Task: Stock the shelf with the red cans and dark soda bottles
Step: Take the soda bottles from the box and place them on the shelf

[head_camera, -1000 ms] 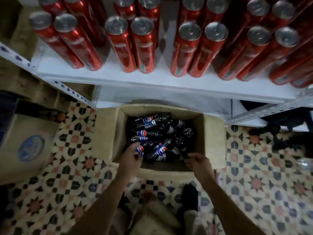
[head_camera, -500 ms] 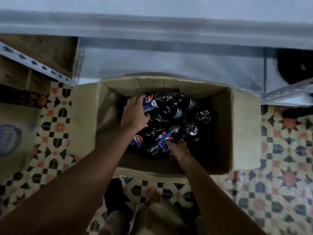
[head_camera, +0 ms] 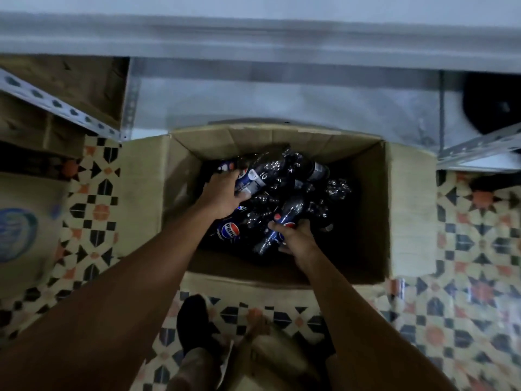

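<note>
Down in the middle of the frame, an open cardboard box sits on the patterned tiled floor, just below the pale shelf that runs across the top. Dark soda bottles lie jumbled inside it. The left hand is curled around one bottle at the upper left of the pile, fingers over its blue label. The right hand grips another bottle lower down, near the centre of the box. Another cardboard box lies at the left edge.
</note>
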